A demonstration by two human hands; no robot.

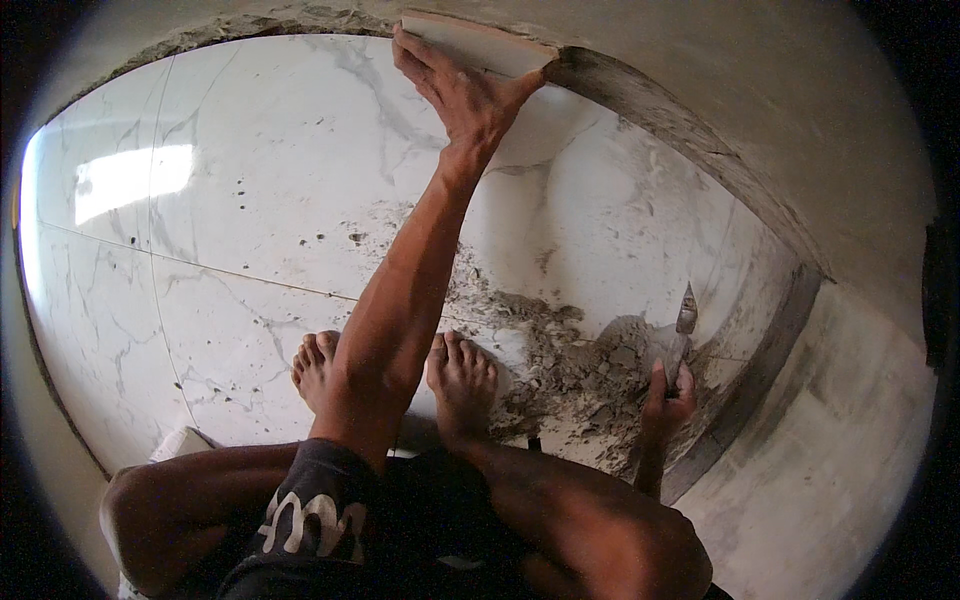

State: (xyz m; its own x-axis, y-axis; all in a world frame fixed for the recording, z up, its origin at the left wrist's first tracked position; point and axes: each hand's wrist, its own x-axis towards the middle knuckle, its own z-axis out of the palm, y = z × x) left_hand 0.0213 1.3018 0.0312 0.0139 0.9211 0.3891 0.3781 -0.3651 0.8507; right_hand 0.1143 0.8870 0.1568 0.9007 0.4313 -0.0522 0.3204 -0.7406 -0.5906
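Stretched out toward the far wall, my left hand (465, 95) spans a narrow strip of tile (490, 48), fingers toward its left part and thumb at its right end. The strip stands along the foot of the wall, at the far edge of the floor. At the right, my right hand (668, 395) grips a small pointed trowel (686, 312), its blade tilted up and away from me. Beside the trowel lies a heap of wet grey mortar (610, 365) on the floor. The right hand's lower fingers are partly hidden.
White marbled tiles (270, 150) cover the floor, with mortar crumbs scattered over them. A rough grey band (680, 115) runs along the foot of the plastered wall (800, 110) and continues on the right. My bare feet (462, 385) stand near the mortar.
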